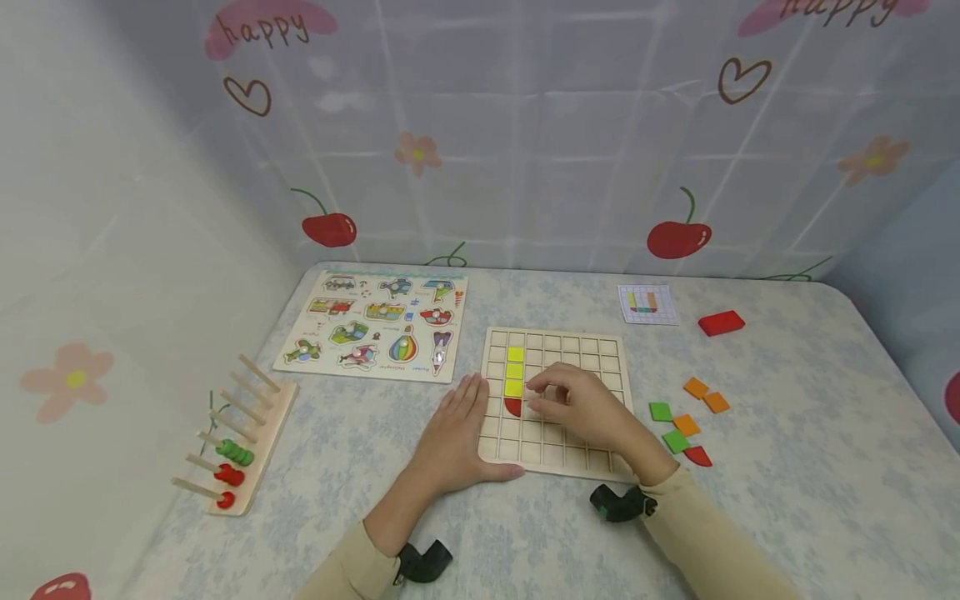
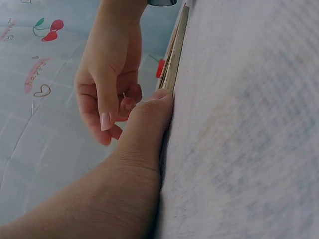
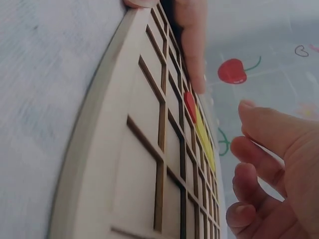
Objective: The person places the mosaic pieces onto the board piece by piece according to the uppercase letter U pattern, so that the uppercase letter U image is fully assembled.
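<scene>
A wooden grid board (image 1: 555, 462) lies on the table before me. One of its columns holds three yellow squares (image 1: 514, 372) in a line, with a red quarter-round piece (image 1: 513, 407) at their near end. My left hand (image 1: 453, 442) rests at the board's left side, fingers straight along the edge and thumb at the near edge. Over the middle of the board hovers my right hand (image 1: 581, 408), its fingers loosely bent. In the right wrist view, thumb and fingers (image 3: 256, 162) stand apart with nothing between them.
Loose green (image 1: 661, 412), orange (image 1: 716, 402) and red (image 1: 698, 456) pieces lie right of the board. Behind them are a pattern card (image 1: 648, 305) and a red block (image 1: 722, 323). A picture puzzle (image 1: 375, 325) and a peg stand with rings (image 1: 258, 450) sit to the left.
</scene>
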### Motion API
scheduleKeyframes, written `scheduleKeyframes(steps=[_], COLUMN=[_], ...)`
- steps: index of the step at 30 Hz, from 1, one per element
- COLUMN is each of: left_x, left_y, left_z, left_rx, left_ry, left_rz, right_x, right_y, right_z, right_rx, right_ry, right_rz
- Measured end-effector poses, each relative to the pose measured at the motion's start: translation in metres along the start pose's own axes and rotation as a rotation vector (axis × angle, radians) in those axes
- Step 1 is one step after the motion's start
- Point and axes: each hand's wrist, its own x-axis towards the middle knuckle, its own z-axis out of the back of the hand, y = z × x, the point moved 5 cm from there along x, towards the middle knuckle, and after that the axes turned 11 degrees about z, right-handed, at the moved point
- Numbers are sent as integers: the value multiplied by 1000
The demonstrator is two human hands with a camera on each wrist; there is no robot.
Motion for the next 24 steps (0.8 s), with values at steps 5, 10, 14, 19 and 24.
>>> scheduleKeyframes(steps=[5,10,14,19,24], left_x=[0,-1,-1,0,0], left_y=[0,0,0,1,1], left_z=[0,0,0,-2,-2], left_rx=[-14,-28,-31,-29,-28], left_ry=[-4,-3,-6,-11,-17], left_rz=[1,2,0,-2,-2], right_x=[-12,-29,-44,-65,-83], right_y=[-6,-19,-33,-46,-57], right_z=[12,29,44,64,80], right_rx=[-15,-52,-77,-118,-152], right_ry=[2,-29,-55,-75,-93], right_rz=[-13,-35,-57,-95,-122])
